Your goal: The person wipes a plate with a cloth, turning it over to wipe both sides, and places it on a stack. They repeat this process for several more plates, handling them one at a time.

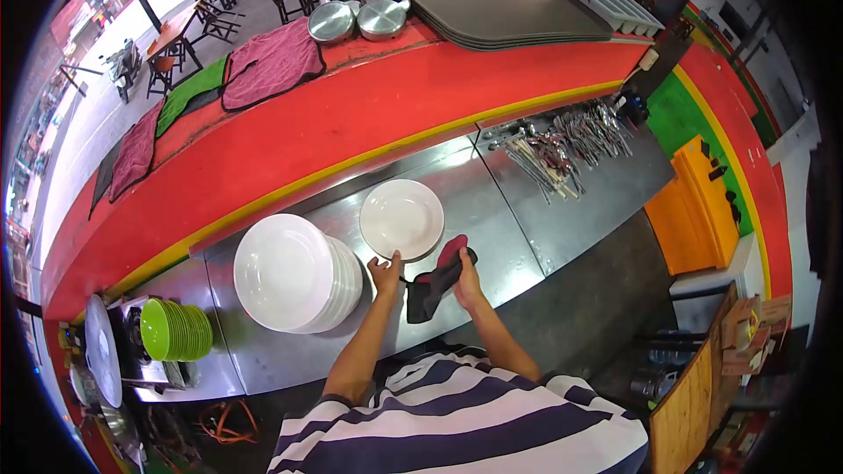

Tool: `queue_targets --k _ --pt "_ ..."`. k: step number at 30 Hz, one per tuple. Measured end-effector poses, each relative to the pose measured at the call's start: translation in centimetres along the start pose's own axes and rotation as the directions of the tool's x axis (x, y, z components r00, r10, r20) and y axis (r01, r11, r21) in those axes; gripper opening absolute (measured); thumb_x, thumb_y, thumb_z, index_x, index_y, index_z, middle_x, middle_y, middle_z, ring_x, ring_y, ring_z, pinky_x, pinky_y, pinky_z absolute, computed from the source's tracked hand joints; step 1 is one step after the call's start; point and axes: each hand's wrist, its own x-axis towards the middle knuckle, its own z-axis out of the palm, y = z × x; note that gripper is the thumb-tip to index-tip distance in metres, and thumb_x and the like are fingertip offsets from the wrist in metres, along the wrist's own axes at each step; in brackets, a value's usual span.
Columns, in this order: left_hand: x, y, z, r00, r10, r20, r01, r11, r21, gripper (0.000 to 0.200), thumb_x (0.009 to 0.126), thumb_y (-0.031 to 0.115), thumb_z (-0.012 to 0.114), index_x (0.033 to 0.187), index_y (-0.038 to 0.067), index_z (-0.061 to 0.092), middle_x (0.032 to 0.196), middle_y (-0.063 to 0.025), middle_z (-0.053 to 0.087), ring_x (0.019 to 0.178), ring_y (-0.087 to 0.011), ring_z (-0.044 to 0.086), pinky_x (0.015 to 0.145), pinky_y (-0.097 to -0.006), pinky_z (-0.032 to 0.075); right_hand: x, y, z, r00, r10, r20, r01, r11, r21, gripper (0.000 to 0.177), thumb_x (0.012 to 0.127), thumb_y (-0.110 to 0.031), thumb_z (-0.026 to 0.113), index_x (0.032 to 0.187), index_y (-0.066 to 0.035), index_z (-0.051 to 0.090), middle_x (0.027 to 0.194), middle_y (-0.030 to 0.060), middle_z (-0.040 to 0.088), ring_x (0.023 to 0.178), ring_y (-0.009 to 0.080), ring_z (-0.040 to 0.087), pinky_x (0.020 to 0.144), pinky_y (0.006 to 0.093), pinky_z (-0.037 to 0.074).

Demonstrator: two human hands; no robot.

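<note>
A round white plate (402, 218) lies on the metal counter in front of me. My left hand (385, 276) is at its near rim, fingers apart, with one fingertip touching the edge. In my right hand (469, 281) is a folded cloth (430, 294), dark grey on one side and pinkish red on the other. It hangs down toward my left hand, to the right of and below the plate. A tall stack of white plates (285, 272) stands just left of my left hand.
Green plates (176, 330) are stacked at the far left. Spoons, forks and other cutlery (571, 145) lie in a heap at the right of the counter (492, 250). On the red ledge are cloths (274, 66), metal bowls (383, 19) and dark trays (505, 7).
</note>
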Motion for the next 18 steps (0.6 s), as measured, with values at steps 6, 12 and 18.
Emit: queue_targets --k 6,12,18 --pt "2.7 -0.1 1.1 0.932 0.293 -0.212 -0.255 0.948 0.189 0.065 0.079 0.032 0.081 0.130 0.001 0.053 0.100 -0.0132 0.071 0.087 -0.0240 0.068 0.080 -0.0373 0.052 3.1 -0.5 -0.1 0.982 0.149 0.117 -0.134 0.983 -0.128 0.041 0.100 -0.049 0.055 0.121 -0.013 0.057 0.107 0.0025 0.065 0.099 0.0194 0.064 0.089 0.0388 0.052" --pt "3.0 1.2 1.0 0.929 0.337 -0.151 -0.324 0.940 0.104 0.037 0.083 0.010 0.073 0.116 0.000 0.063 0.102 -0.0144 0.073 0.092 -0.0236 0.071 0.081 -0.0344 0.054 4.1 -0.5 0.5 0.978 0.196 0.075 -0.179 0.965 -0.191 0.048 0.097 -0.049 0.059 0.127 -0.011 0.055 0.119 0.0041 0.066 0.106 0.0201 0.065 0.090 0.0401 0.053" --pt "2.2 1.3 1.0 0.919 0.350 -0.182 -0.331 0.935 0.129 0.040 0.082 0.005 0.072 0.121 0.002 0.064 0.106 -0.0126 0.073 0.098 -0.0239 0.068 0.088 -0.0356 0.051 3.8 -1.3 1.4 0.989 0.131 0.071 -0.120 0.982 -0.143 0.046 0.097 -0.047 0.061 0.123 -0.009 0.059 0.101 0.0004 0.066 0.086 0.0129 0.063 0.071 0.0301 0.051"
